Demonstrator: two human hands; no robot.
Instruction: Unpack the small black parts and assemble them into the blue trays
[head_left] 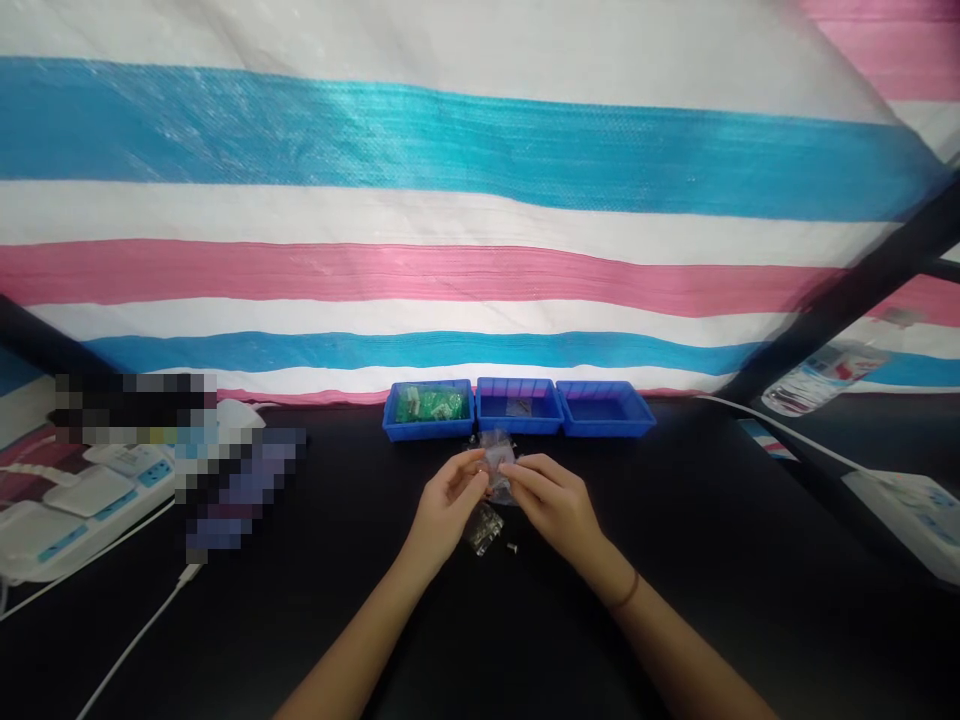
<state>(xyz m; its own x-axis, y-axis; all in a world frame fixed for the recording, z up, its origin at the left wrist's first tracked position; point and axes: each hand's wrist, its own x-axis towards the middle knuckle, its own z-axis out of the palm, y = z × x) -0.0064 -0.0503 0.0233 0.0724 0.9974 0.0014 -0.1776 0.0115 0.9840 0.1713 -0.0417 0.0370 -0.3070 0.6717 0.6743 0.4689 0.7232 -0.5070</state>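
Note:
Between both hands is a small clear plastic bag (498,452). My left hand (450,500) pinches the bag's left side, and my right hand (556,500) pinches its right side. What the bag holds is too small to make out. Just below the fingers, a shiny packet (484,530) lies on the black table. Beside that packet sits a small metal screw-like piece (512,548). A few other tiny pieces lie near the bag, partly hidden by the fingers.
Three blue bins stand in a row at the back: the left bin (427,432) holds green packets, the middle bin (519,427) a small clear bag, beside the right bin (606,428). Power strips (97,505) with cables are at left. A water bottle (821,375) is at right.

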